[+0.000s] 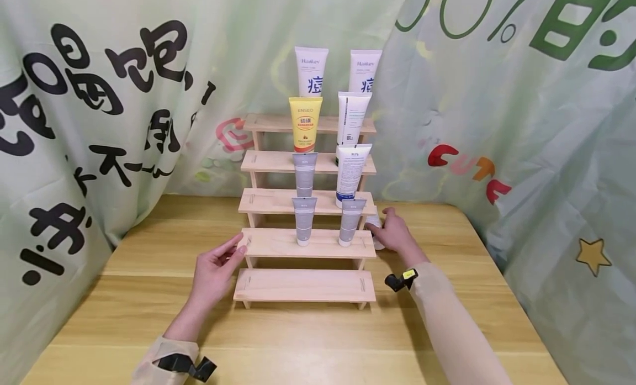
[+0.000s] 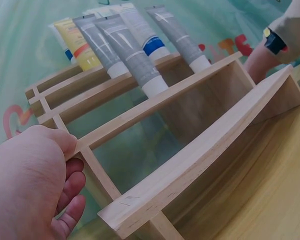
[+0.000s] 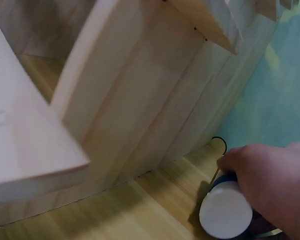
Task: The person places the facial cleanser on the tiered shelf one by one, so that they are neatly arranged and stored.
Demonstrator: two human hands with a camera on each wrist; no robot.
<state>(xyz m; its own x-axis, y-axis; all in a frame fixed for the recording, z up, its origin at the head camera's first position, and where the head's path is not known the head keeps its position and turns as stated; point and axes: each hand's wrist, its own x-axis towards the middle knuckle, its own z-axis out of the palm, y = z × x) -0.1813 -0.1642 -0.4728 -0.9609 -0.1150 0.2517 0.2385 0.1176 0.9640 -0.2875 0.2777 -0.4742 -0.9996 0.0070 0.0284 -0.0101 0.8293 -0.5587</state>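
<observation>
A stepped wooden display rack stands on the table with squeeze tubes on its upper steps. At its left side my left hand pinches the end of the second step from the bottom, thumb and fingers at the corner. Beside the rack's right side, low at the table, my right hand grips a white tube. Its white cap with a blue band faces the right wrist camera; the hand covers most of the body. Two small grey tubes stand cap down on the second step.
Higher up stand another grey tube, a white-and-blue tube, a yellow tube, a white tube and two white Hankey tubes. A printed curtain hangs behind the wooden table.
</observation>
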